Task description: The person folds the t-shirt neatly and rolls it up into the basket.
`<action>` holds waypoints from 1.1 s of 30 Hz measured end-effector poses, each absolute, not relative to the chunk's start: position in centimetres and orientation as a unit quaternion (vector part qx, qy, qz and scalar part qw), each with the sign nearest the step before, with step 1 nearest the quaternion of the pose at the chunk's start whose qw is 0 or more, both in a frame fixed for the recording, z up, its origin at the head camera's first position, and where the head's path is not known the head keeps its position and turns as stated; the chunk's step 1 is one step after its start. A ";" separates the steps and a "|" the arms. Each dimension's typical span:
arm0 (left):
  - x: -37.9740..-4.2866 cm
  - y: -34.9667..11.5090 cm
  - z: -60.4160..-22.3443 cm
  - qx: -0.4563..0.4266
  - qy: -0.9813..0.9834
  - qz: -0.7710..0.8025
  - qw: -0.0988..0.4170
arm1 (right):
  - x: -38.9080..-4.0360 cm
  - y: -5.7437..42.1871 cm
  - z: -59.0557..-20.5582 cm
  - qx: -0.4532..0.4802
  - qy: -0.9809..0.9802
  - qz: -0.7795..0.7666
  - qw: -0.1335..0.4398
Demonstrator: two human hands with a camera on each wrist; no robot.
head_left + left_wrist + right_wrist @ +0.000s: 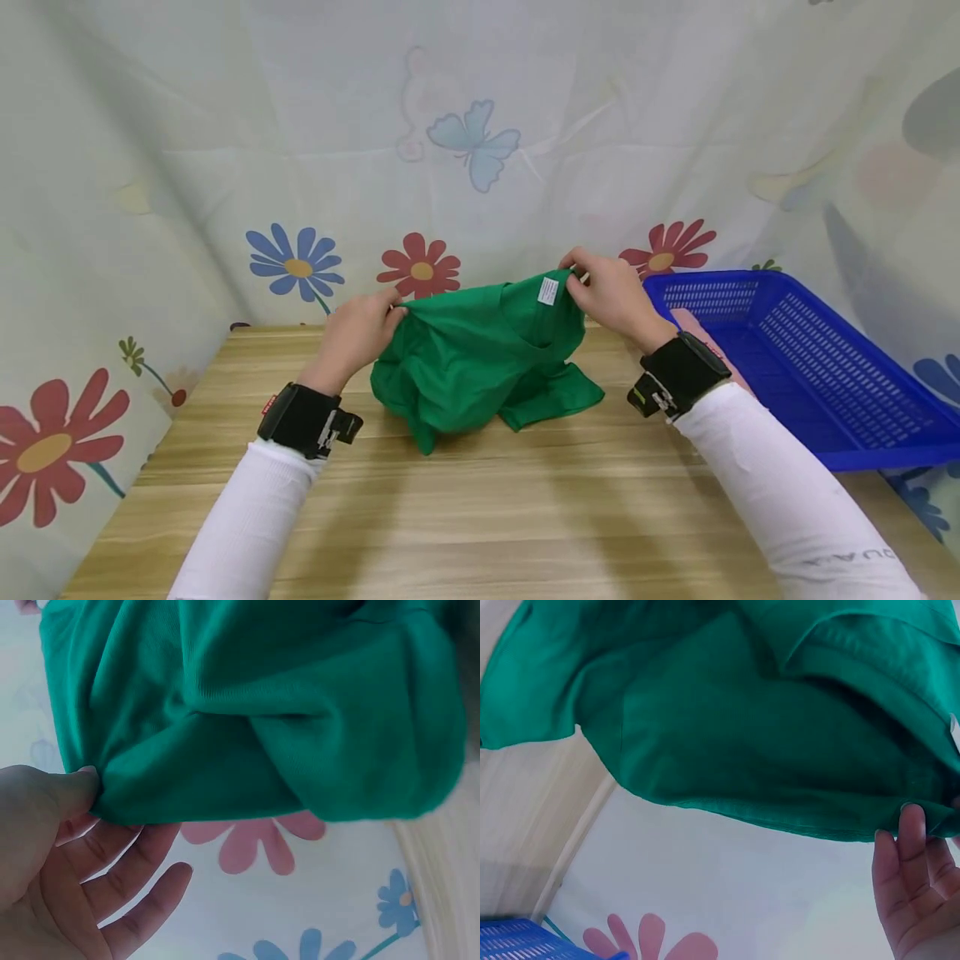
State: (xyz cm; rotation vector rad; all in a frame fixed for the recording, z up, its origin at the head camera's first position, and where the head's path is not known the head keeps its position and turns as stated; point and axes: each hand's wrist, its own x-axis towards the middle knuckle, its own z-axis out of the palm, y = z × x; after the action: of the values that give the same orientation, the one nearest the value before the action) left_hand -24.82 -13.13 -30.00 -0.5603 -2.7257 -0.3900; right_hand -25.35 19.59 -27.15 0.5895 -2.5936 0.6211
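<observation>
A green cloth garment [465, 358] hangs crumpled between both hands, its lower folds at the wooden tabletop. A white label [548, 291] shows near its upper right edge. My left hand [360, 331] pinches the upper left corner; in the left wrist view the thumb presses the cloth against the index finger, while the other fingers [146, 926] are spread below. At the upper right edge, close to the label, my right hand [611, 293] pinches the fabric between thumb and fingers. The right wrist view shows its fingertips [913, 817] on the hem, the thumb mostly hidden.
To the right stands a blue plastic basket [817, 367] with perforated walls. A pink item [708, 342] lies at its left side, partly hidden by my right wrist. The wooden table [480, 517] stretches below, and a flower-printed curtain [337, 167] hangs behind and at the sides.
</observation>
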 end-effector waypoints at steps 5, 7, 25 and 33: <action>-26.6 -11.7 -29.9 -0.191 -0.960 -0.138 0.151 | -27.1 20.4 -27.1 0.181 -0.939 0.225 0.188; -27.4 -11.1 -30.3 -0.191 -0.960 -0.137 0.153 | -28.0 20.7 -27.4 0.166 -0.943 0.224 0.178; -30.4 -2.4 -33.5 -0.156 -0.956 -0.227 0.098 | -31.2 22.0 -33.6 0.147 -0.953 0.228 0.133; -30.5 -1.8 -35.6 -0.165 -0.964 -0.203 0.050 | -29.5 21.1 -36.2 0.206 -0.955 0.171 0.124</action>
State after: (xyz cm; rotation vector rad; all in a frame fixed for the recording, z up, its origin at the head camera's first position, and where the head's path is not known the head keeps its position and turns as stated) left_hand -30.48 -1.80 -35.59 -0.5029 -2.9350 -0.6183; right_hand -29.52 21.11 -36.23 0.6008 -2.7848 0.4998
